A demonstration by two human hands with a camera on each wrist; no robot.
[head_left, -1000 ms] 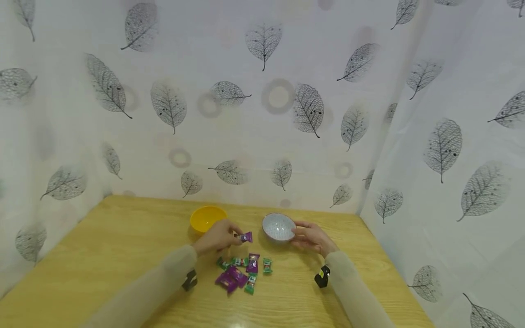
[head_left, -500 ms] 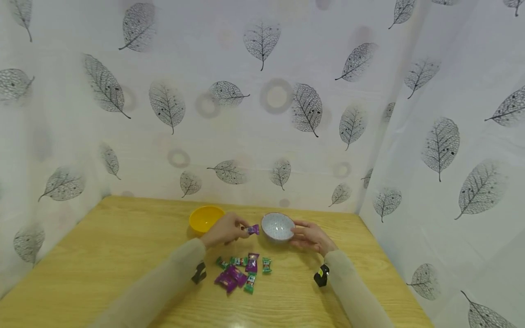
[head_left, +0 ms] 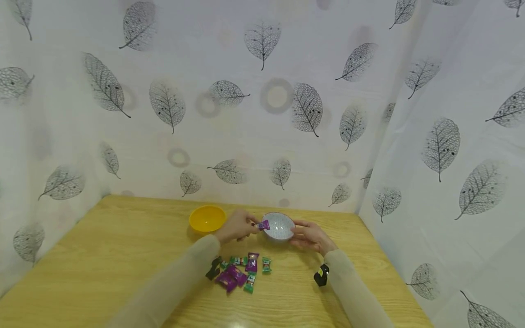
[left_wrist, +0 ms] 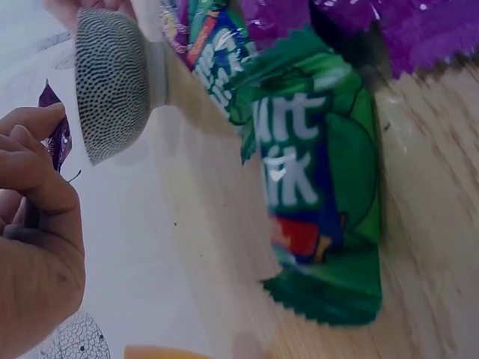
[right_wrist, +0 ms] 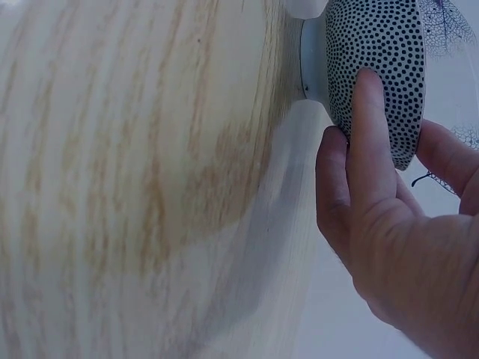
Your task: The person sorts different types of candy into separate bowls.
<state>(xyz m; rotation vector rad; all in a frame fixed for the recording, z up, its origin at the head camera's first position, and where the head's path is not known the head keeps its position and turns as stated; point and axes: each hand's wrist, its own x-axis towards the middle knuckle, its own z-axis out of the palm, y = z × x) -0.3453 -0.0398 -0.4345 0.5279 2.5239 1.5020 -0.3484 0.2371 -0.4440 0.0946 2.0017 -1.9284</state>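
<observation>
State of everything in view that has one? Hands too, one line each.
Left hand: pinching a purple candy
Held candy: wrapped, above the white bowl's rim, not dropped in
Right hand: gripping the white bowl's side
White bowl: upright, no candy visible inside
Yellow bowl: upright, no candy visible inside
Loose purple candies: wrapped, lying on the table
Green candies: wrapped, lying on the table

Left sleeve (head_left: 164, 284) and right sleeve (head_left: 358, 294) are both plain cream, long ones too, from where I'm standing. Left's got a chunky black gadget (head_left: 213, 269) near the end, right's got a second gadget (head_left: 319, 279), black with a yellow patch (head_left: 321, 272). Left hand (head_left: 237, 226) and right hand (head_left: 311, 238) are bare.
</observation>
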